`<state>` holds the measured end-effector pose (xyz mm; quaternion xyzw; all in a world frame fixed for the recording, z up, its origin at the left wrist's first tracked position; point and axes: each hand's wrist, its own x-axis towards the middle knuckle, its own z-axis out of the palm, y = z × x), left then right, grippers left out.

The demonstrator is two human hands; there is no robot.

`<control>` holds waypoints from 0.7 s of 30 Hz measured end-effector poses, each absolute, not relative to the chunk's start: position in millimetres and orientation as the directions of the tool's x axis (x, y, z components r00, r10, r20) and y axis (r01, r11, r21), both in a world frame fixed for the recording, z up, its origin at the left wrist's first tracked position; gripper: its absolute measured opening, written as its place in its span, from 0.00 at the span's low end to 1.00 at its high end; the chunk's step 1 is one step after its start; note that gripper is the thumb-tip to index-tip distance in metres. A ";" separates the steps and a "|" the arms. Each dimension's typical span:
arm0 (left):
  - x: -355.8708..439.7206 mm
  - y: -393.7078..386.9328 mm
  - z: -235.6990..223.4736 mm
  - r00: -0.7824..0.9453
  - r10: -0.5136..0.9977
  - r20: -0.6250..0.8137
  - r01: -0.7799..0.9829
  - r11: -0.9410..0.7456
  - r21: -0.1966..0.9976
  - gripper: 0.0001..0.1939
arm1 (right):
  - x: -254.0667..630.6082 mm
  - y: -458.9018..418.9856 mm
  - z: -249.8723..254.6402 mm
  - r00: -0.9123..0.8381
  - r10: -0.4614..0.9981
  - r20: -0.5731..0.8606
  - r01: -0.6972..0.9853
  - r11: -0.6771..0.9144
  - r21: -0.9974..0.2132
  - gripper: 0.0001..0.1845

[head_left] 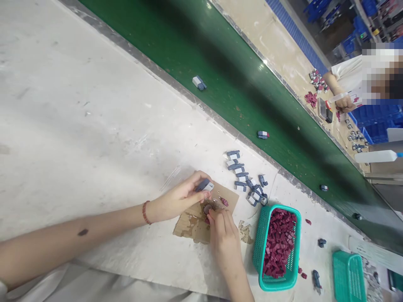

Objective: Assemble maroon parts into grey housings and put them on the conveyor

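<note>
My left hand (185, 193), with a braided bracelet at the wrist, grips a small blue-grey and white plastic part (204, 185) between thumb and fingers. Below it lies a piece of brown cardboard (231, 196), stained with something wet and shiny. My right hand (224, 230) is pinched over the cardboard beside a small round dark object (208, 208). A bit of dark red shows by its fingertips, but what they hold is hidden. One dark red piece (224, 201) rests on the cardboard. Several similar blue-grey and white parts (241, 170) lie in a cluster beyond it.
A green basket (256, 247) full of dark red pieces (280, 241) stands right of my right hand. Another green basket (341, 272) is farther right. The green conveyor belt (220, 100) carries scattered parts. Across it, a person's hand (344, 102) works near a white bottle (376, 157).
</note>
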<state>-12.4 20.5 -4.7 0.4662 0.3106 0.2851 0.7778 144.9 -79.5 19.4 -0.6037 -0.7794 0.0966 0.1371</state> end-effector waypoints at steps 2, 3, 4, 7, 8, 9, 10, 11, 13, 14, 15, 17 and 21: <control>-12.6 18.5 -5.8 0.636 0.736 -0.230 -0.070 0.352 0.933 0.09 | 142.9 -80.4 19.2 -0.229 0.970 0.087 0.915 0.245 -0.322 0.13; -12.7 17.7 -6.7 0.625 0.747 -0.225 -0.040 0.319 0.947 0.09 | 141.9 -80.6 18.8 -0.226 0.970 0.090 0.915 0.243 -0.323 0.13; -12.9 17.0 -7.7 0.618 0.756 -0.214 -0.019 0.287 0.958 0.08 | 141.1 -80.7 18.3 -0.221 0.971 0.095 0.915 0.240 -0.324 0.14; -13.3 15.4 -10.4 0.610 0.774 -0.172 0.018 0.203 0.979 0.09 | 141.2 -80.3 16.9 -0.187 0.976 0.114 0.906 0.216 -0.363 0.15; -13.6 15.1 -10.6 0.610 0.774 -0.170 0.039 0.185 0.982 0.09 | 142.2 -80.3 17.0 -0.166 0.980 0.111 0.888 0.197 -0.415 0.14; -14.0 15.0 -10.3 0.615 0.769 -0.176 0.065 0.173 0.983 0.08 | 143.8 -80.3 17.5 -0.133 0.987 0.095 0.858 0.162 -0.488 0.13; -14.5 15.3 -9.4 0.623 0.761 -0.183 0.090 0.163 0.983 0.08 | 145.8 -80.6 18.3 -0.084 0.994 0.065 0.813 0.106 -0.573 0.12; -15.0 15.7 -8.1 0.637 0.748 -0.186 0.112 0.149 0.982 0.08 | 147.9 -80.9 19.6 -0.017 1.000 0.024 0.753 0.029 -0.658 0.11; -16.0 17.3 -4.7 0.681 0.713 -0.167 0.140 0.097 0.985 0.08 | 151.9 -81.5 23.1 0.150 0.987 -0.061 0.602 -0.140 -0.786 0.08; -16.5 18.1 -3.0 0.701 0.698 -0.142 0.141 0.059 0.988 0.09 | 153.4 -81.4 25.1 0.235 0.967 -0.094 0.520 -0.207 -0.829 0.07; -16.9 18.8 -1.5 0.719 0.686 -0.110 0.133 0.020 0.991 0.09 | 154.4 -80.9 27.0 0.304 0.945 -0.120 0.438 -0.251 -0.863 0.08; -17.7 19.6 0.3 0.753 0.656 -0.054 0.106 -0.039 0.994 0.13 | 154.9 -78.5 30.6 0.384 0.909 -0.161 0.285 -0.283 -0.916 0.12; -18.6 17.7 -1.7 0.811 0.582 -0.062 0.122 -0.064 0.990 0.17 | 150.5 -71.0 35.6 0.434 0.876 -0.211 0.122 -0.289 -0.949 0.18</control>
